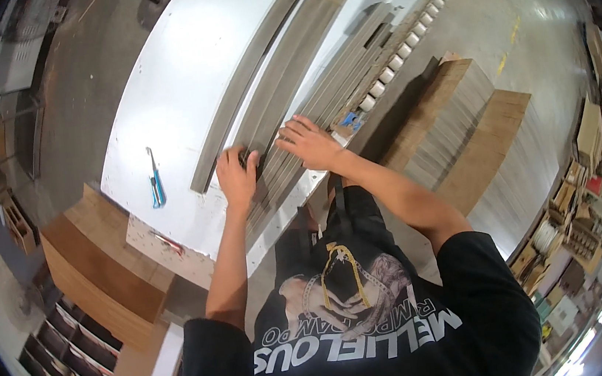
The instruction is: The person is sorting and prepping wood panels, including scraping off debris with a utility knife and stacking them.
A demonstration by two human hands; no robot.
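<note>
Long grey wood-look boards lie lengthwise on a white worktable (156,93). My left hand (237,180) is at the near end of a wide grey board (271,91), fingers and thumb curled around it. Most of that end is hidden under the hand. My right hand (313,146) lies over a bundle of narrow grey strips (337,80) to the right, its fingers apart and stretched out. Left of the wide board runs another grey strip (224,133), separate from it and untouched by either hand.
A blue-handled hand tool (157,186) and a red one (167,242) lie left. White cylinders (397,63) line the table's right side. Stacked boards (450,126) stand on the right; a brown carton (103,277) is at lower left. Shelves hold cartons (588,133) far right.
</note>
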